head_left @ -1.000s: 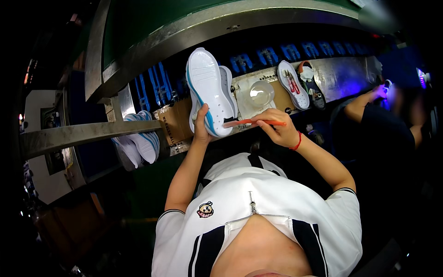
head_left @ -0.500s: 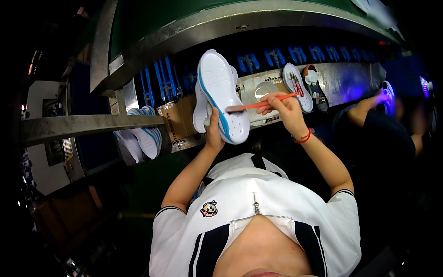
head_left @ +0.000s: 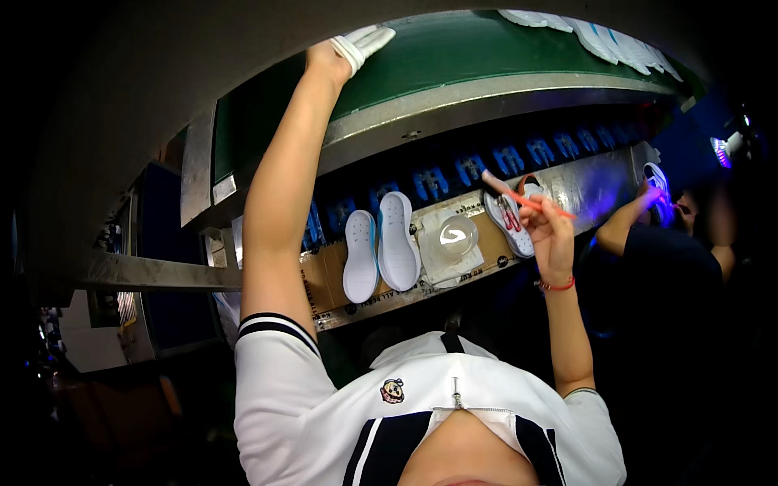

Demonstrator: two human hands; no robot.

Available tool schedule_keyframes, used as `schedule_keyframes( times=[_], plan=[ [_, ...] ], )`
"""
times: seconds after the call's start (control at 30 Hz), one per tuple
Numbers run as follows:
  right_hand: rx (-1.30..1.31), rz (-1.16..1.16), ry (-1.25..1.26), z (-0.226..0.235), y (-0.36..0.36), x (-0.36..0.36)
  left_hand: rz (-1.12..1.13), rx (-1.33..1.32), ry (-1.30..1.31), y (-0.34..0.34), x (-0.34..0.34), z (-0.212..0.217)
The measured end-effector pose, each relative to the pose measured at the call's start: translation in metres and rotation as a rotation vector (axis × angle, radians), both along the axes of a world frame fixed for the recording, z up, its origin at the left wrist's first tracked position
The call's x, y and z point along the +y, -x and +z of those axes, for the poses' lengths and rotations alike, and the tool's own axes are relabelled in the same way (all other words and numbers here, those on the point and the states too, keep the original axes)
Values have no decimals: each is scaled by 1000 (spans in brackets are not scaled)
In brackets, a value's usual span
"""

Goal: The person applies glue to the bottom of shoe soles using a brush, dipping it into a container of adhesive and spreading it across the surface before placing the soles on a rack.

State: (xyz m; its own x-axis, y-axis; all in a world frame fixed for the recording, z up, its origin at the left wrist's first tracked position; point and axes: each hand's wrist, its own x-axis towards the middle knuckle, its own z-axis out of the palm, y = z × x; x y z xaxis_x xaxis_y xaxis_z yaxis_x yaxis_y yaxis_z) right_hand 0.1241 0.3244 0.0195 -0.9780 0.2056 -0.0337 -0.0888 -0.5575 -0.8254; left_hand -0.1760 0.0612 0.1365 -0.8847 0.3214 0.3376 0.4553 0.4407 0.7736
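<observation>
Placing step, seemingly: left hand [head_left: 328,58] stretched up to the green conveyor belt [head_left: 454,53], fingers closed on a white shoe [head_left: 365,39]; right hand [head_left: 547,231] below the belt pinching an orange brush [head_left: 527,196]; next calls for releasing the shoe flat.

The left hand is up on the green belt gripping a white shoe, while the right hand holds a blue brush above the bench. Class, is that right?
Not quite: the brush is orange-red, not blue, as the head view shows. The rest stands: the left hand grips a white shoe up on the green belt, and the right hand holds the brush above the bench.
</observation>
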Motion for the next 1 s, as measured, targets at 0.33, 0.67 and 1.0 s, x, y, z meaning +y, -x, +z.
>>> schedule_keyframes(
  times=[0.33, 0.67, 1.0],
  plan=[
    [-366, 19, 37, -77, -68, -14, -648, 57, 1107, -175, -58, -208],
    [-417, 60, -24, -86, -63, -21, -850, 235, 1271, -169, -86, -281],
    [-277, -21, -722, -158, -15, -2, -726, 49, 1363, -174, -158, -268]
  ],
)
